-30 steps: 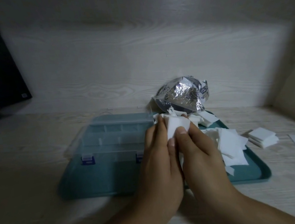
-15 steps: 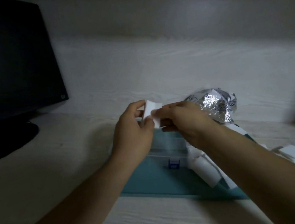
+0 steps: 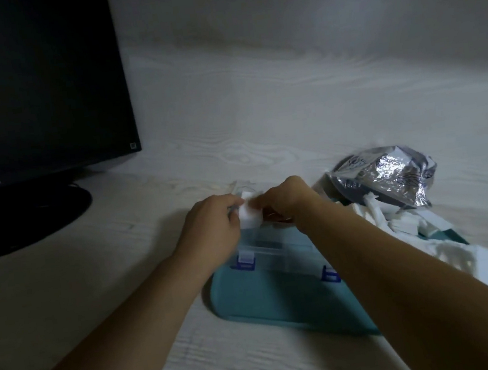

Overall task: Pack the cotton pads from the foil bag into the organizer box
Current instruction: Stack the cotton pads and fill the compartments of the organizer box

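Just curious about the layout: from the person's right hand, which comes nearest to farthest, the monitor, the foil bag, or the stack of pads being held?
From the right hand:
1. Stack of pads, pinched between both hands.
2. Foil bag, to its right.
3. Monitor, far left.

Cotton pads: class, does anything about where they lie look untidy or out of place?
Yes. Loose cotton pads lie in a jumbled heap spilling from the crumpled foil bag across the teal tray, some past its right edge, not in the organizer box.
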